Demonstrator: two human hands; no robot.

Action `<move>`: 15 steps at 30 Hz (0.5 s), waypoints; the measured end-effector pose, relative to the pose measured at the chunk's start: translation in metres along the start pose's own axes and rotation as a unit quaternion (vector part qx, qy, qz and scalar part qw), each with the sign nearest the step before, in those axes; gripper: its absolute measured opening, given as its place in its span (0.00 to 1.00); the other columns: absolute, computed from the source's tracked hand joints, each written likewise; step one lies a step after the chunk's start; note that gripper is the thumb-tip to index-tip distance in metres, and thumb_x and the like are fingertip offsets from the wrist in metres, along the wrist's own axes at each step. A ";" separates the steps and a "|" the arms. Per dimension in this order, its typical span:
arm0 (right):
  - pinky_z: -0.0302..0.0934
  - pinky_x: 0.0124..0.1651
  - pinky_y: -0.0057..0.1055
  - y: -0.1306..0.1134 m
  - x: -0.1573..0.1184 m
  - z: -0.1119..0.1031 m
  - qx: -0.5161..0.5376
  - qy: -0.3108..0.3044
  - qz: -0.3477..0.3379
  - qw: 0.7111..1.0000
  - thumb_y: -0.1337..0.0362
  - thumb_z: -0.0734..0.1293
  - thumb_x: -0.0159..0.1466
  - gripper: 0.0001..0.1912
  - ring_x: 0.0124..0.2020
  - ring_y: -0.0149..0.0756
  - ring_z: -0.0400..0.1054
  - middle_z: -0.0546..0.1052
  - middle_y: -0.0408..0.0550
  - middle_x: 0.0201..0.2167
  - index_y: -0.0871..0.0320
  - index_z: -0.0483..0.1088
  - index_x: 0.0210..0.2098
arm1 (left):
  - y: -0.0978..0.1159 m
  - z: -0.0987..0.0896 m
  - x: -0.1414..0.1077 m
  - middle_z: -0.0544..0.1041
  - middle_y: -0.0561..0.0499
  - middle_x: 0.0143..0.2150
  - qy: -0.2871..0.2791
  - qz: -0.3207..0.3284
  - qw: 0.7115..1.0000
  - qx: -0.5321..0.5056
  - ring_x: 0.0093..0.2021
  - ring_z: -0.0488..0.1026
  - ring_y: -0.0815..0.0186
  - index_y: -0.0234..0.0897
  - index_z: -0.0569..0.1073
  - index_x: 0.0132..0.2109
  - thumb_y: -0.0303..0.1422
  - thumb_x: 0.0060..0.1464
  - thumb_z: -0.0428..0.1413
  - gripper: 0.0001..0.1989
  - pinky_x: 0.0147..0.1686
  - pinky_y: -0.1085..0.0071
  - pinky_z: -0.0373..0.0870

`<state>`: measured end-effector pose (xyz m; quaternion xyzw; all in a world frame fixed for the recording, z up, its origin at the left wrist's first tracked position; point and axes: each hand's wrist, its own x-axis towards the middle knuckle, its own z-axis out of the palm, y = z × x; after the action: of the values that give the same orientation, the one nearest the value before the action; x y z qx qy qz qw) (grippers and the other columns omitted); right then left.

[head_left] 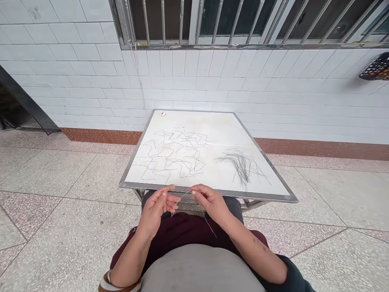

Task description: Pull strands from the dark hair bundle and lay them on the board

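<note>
In front of the table's near edge, my right hand pinches a thin wire between thumb and fingertips. One length of the wire slants down left to the fingers of my left hand; the other hangs down over my lap. My left hand is partly open, its fingers apart, with the wire's end against the lower fingers. On the white table, wires bent in zigzags lie spread over the left half. A heap of mostly straight dark wires lies on the right half.
A small white and red object sits at the table's far left corner. Behind the table stands a white tiled wall with a barred window above. A dark patterned item hangs at the right.
</note>
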<state>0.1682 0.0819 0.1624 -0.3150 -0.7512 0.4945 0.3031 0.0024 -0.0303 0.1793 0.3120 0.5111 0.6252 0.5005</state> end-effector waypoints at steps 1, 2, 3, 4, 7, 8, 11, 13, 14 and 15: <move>0.58 0.27 0.26 0.000 0.000 -0.001 0.015 0.004 0.021 1.000 0.55 0.61 0.63 0.13 0.24 0.29 0.62 0.71 0.43 0.25 0.55 0.72 0.38 | 0.003 -0.001 -0.001 0.79 0.43 0.37 0.011 -0.009 1.000 -0.006 0.30 0.72 0.68 0.32 0.69 0.53 0.42 0.59 0.50 0.21 0.32 0.72 0.68; 0.56 0.25 0.25 0.000 0.000 -0.001 0.027 0.007 0.039 0.999 0.55 0.61 0.62 0.13 0.22 0.28 0.60 0.70 0.42 0.24 0.55 0.72 0.38 | 0.005 -0.002 -0.001 0.79 0.43 0.37 0.021 -0.016 1.000 -0.008 0.30 0.72 0.68 0.32 0.69 0.53 0.42 0.58 0.50 0.21 0.32 0.72 0.68; 0.55 0.24 0.25 0.000 0.000 -0.002 0.036 0.009 0.051 0.998 0.54 0.62 0.62 0.13 0.21 0.28 0.59 0.69 0.41 0.23 0.55 0.72 0.37 | 0.006 -0.002 -0.001 0.78 0.43 0.37 0.025 -0.024 0.999 -0.006 0.30 0.72 0.68 0.32 0.70 0.52 0.42 0.57 0.51 0.21 0.33 0.72 0.68; 0.55 0.23 0.24 0.000 0.000 -0.002 0.044 0.011 0.060 0.997 0.54 0.62 0.62 0.13 0.21 0.27 0.58 0.68 0.41 0.23 0.55 0.72 0.37 | 0.007 -0.002 -0.001 0.78 0.44 0.37 0.024 -0.031 0.999 -0.001 0.31 0.72 0.68 0.33 0.70 0.52 0.41 0.57 0.53 0.21 0.33 0.72 0.68; 0.53 0.21 0.23 0.001 0.000 -0.001 0.058 0.009 0.076 0.995 0.54 0.62 0.61 0.13 0.20 0.26 0.58 0.68 0.41 0.23 0.54 0.72 0.38 | 0.006 0.004 -0.001 0.78 0.45 0.37 -0.003 -0.037 0.999 0.029 0.32 0.72 0.68 0.35 0.71 0.52 0.39 0.53 0.57 0.21 0.34 0.72 0.67; 0.53 0.20 0.23 0.002 0.000 -0.001 0.063 0.006 0.082 0.995 0.54 0.62 0.61 0.13 0.19 0.26 0.57 0.68 0.41 0.23 0.54 0.72 0.38 | 0.004 0.006 -0.001 0.78 0.46 0.36 -0.010 -0.034 0.999 0.039 0.31 0.71 0.68 0.36 0.71 0.52 0.38 0.52 0.58 0.21 0.33 0.72 0.67; 0.52 0.19 0.23 0.004 -0.002 -0.001 0.066 -0.004 0.084 0.994 0.54 0.62 0.61 0.13 0.18 0.26 0.57 0.68 0.41 0.24 0.53 0.72 0.39 | -0.002 0.012 0.001 0.78 0.47 0.35 -0.011 -0.018 0.998 0.057 0.29 0.70 0.70 0.36 0.71 0.51 0.37 0.51 0.58 0.20 0.31 0.74 0.66; 0.53 0.20 0.24 0.005 -0.002 -0.001 0.055 -0.010 0.065 0.996 0.54 0.62 0.62 0.13 0.19 0.26 0.58 0.68 0.41 0.24 0.53 0.72 0.40 | -0.005 0.013 0.002 0.78 0.47 0.34 -0.006 -0.014 0.998 0.059 0.27 0.69 0.71 0.35 0.71 0.52 0.37 0.52 0.57 0.20 0.29 0.74 0.66; 0.54 0.21 0.25 0.006 -0.002 -0.001 0.046 -0.012 0.051 0.998 0.55 0.61 0.63 0.13 0.19 0.26 0.58 0.68 0.41 0.23 0.53 0.73 0.41 | -0.007 0.014 0.002 0.78 0.47 0.35 -0.003 -0.016 0.998 0.059 0.26 0.68 0.72 0.35 0.70 0.52 0.37 0.52 0.57 0.20 0.28 0.75 0.66; 0.55 0.22 0.25 0.007 -0.002 -0.001 0.037 -0.014 0.037 0.999 0.55 0.61 0.63 0.13 0.19 0.26 0.58 0.68 0.41 0.23 0.53 0.73 0.41 | -0.008 0.013 0.003 0.78 0.46 0.35 0.002 -0.018 0.998 0.060 0.24 0.68 0.73 0.35 0.70 0.52 0.37 0.52 0.57 0.21 0.26 0.75 0.65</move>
<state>0.1717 0.0829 0.1560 -0.3243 -0.7246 0.5368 0.2857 0.0159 -0.0235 0.1755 0.3313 0.5541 0.5850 0.4909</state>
